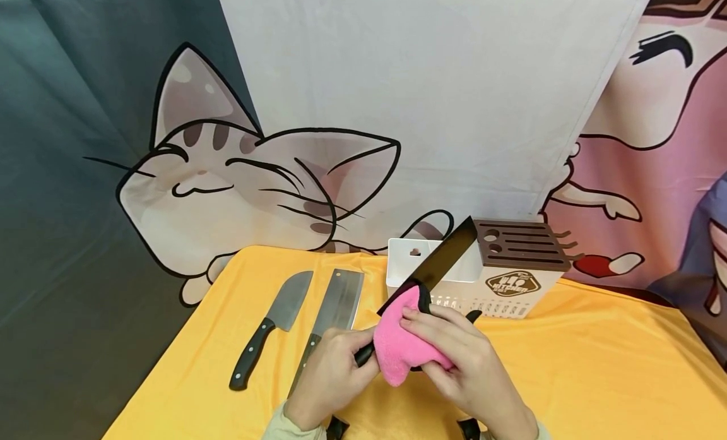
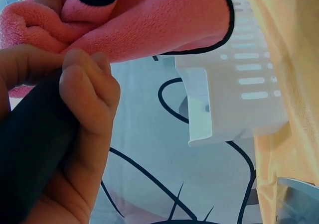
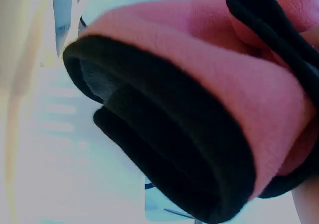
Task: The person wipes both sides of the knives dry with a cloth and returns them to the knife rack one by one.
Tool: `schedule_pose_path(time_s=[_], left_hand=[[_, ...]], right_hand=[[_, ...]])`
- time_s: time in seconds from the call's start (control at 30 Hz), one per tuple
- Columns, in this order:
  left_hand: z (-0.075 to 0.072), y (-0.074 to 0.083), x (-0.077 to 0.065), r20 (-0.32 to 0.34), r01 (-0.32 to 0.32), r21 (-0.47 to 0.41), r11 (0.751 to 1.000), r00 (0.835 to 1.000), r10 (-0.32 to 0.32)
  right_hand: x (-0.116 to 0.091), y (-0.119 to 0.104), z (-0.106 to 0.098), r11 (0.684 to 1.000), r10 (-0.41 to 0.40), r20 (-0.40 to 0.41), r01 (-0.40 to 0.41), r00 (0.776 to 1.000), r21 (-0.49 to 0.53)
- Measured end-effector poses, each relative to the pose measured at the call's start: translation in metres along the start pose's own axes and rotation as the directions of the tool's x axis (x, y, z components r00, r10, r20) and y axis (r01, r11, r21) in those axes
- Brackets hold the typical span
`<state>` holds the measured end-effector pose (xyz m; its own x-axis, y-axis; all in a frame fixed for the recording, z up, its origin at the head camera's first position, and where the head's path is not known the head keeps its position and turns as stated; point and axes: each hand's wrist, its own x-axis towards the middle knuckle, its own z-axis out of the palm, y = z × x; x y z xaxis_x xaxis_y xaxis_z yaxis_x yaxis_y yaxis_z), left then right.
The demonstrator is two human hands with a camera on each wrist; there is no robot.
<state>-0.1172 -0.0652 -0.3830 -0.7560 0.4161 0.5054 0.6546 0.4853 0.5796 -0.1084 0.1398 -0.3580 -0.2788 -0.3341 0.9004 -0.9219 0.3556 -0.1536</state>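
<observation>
My left hand grips the black handle of a kitchen knife. Its broad dark blade points up and to the right, overlapping the white rack in the head view. A pink cloth with black edging is folded round the lower part of the blade, near the handle. My right hand holds this cloth, fingers on top and thumb beneath. In the right wrist view the folded cloth fills most of the picture and hides most of that hand.
Left of the hands, a knife with a black riveted handle and a cleaver lie on the yellow tablecloth. Behind stands a white knife rack with a brown slotted top. A printed cat curtain hangs at the back.
</observation>
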Motion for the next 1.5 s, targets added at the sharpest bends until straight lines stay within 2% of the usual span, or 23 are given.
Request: schedule_pose_path(time_s=[0.13, 0.23, 0.6, 0.7, 0.87, 1.07, 1.23, 1.5], left_hand=[[0.001, 0.002, 0.000, 0.004, 0.015, -0.015, 1.000, 1.000, -0.014], [0.002, 0.002, 0.001, 0.011, -0.002, -0.016, 1.000, 1.000, 0.002], [0.002, 0.004, 0.001, 0.051, -0.048, 0.025, 0.999, 0.998, 0.046], [0.003, 0.004, 0.001, 0.062, -0.036, 0.015, 0.999, 0.997, 0.035], [0.004, 0.004, 0.001, 0.079, -0.033, 0.018, 0.999, 0.996, 0.032], [0.004, 0.004, 0.000, 0.091, -0.071, 0.026, 0.997, 0.994, 0.068], [0.003, 0.004, -0.001, 0.111, -0.058, 0.019, 0.998, 0.992, 0.055], [0.003, 0.004, -0.001, 0.136, -0.109, 0.029, 0.994, 0.985, 0.105]], right_hand=[[0.004, -0.001, 0.001, 1.000, -0.028, -0.035, 0.028, 0.999, -0.014], [0.005, -0.001, 0.001, 0.999, -0.026, -0.055, 0.025, 0.998, -0.023], [0.005, 0.001, -0.008, 0.992, 0.074, -0.158, -0.088, 0.985, -0.086], [0.010, -0.002, -0.012, 0.986, 0.106, -0.177, -0.126, 0.979, -0.108], [0.014, -0.003, -0.017, 0.977, 0.130, -0.216, -0.162, 0.968, -0.136], [0.012, 0.000, -0.021, 0.964, 0.163, -0.255, -0.208, 0.953, -0.164], [0.012, -0.002, -0.026, 0.947, 0.217, -0.281, -0.271, 0.935, -0.171], [0.010, -0.001, -0.032, 0.923, 0.267, -0.332, -0.339, 0.905, -0.181]])
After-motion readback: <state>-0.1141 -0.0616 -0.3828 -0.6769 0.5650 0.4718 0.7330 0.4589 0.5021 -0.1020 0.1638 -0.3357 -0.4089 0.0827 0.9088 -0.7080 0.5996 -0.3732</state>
